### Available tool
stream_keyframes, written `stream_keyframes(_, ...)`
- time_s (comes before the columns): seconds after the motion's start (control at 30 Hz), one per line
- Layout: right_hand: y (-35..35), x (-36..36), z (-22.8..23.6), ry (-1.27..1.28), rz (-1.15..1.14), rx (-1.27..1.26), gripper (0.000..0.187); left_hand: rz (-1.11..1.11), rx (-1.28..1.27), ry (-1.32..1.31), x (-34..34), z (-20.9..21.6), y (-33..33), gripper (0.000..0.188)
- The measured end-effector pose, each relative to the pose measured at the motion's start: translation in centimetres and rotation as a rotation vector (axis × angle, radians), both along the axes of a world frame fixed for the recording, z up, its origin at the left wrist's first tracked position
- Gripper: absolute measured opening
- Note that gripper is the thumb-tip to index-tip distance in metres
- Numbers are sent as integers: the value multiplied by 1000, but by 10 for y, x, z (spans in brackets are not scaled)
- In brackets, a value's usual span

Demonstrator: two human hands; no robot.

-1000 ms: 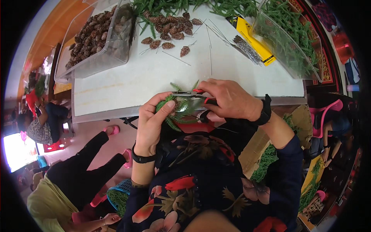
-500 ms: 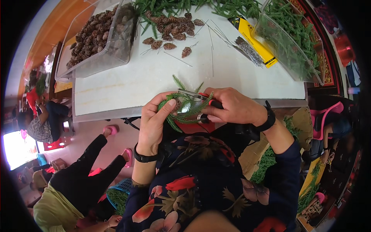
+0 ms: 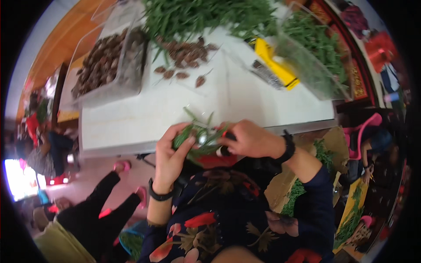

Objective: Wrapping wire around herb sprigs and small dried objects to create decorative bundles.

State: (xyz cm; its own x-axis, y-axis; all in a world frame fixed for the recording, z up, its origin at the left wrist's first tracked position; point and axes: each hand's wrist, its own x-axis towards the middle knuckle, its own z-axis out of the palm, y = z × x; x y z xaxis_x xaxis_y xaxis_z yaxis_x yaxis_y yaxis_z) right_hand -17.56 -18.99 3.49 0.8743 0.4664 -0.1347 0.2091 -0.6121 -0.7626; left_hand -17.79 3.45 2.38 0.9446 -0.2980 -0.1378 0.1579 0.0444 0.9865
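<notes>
Since a moment ago my hands have slid a little lower toward the table's near edge, and the whole view has swung and blurred, with the bundle of green leaves (image 3: pixel 197 136) now fanned up between them. My left hand (image 3: pixel 171 153) is wrapped around the bundle from the left, thumb pressed on the leaves. My right hand (image 3: pixel 252 139) is closed on the red-handled scissors (image 3: pixel 221 141), whose blades I cannot make out clearly through the blur. Both hands sit close together, just over the white table (image 3: pixel 144 118) edge, above my lap.

Ahead of them, a bare stretch of tabletop gives room. Farther off lie scattered brown husks (image 3: pixel 184 59), and behind these a loose heap of green stems (image 3: pixel 201 17). On the left stands a clear plastic tub of brown husks (image 3: pixel 98 70); on the right a second clear tub of greens (image 3: pixel 315 52), with a yellow packet (image 3: pixel 274 61) tucked against its near side. Both tubs stand well apart from my hands.

To the left of the table edge, another person's black trouser legs and pink shoes (image 3: pixel 120 166) reach near my left forearm. To my right, a cardboard sheet with more greens (image 3: pixel 298 193) lies on the floor, just beside my right elbow, with a pink chair (image 3: pixel 366 131) beyond it.
</notes>
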Motion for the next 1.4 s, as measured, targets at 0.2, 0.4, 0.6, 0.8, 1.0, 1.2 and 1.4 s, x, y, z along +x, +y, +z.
stream_keyframes(0.2, 2, -4, -6, 79, -50, 29, 31, 92, 175, -124, -8, 3, -5, 26)
stream_keyframes(0.4, -6, -16, 11, 89, -72, -88, 31, -4, 144, -186, -6, -7, -9, 30)
stream_keyframes(0.6, -30, -23, 46, 170, -180, -96, 41, 76, 87, -228, -6, -2, -13, 33)
stream_keyframes(0.8, -77, -8, 125, -148, -601, 8, 37, 192, 217, -247, 6, -29, 12, 31)
stream_keyframes(1.0, -149, 59, 162, -214, -1006, 30, 43, 220, 345, -430, 23, -54, 18, 17)
stream_keyframes(1.2, -203, 138, 158, -24, -1162, -276, 43, 207, 400, -530, 25, -53, 20, 12)
stream_keyframes(1.4, -172, 118, 146, -324, -1155, 28, 46, 180, 361, -548, 24, -52, 26, 13)
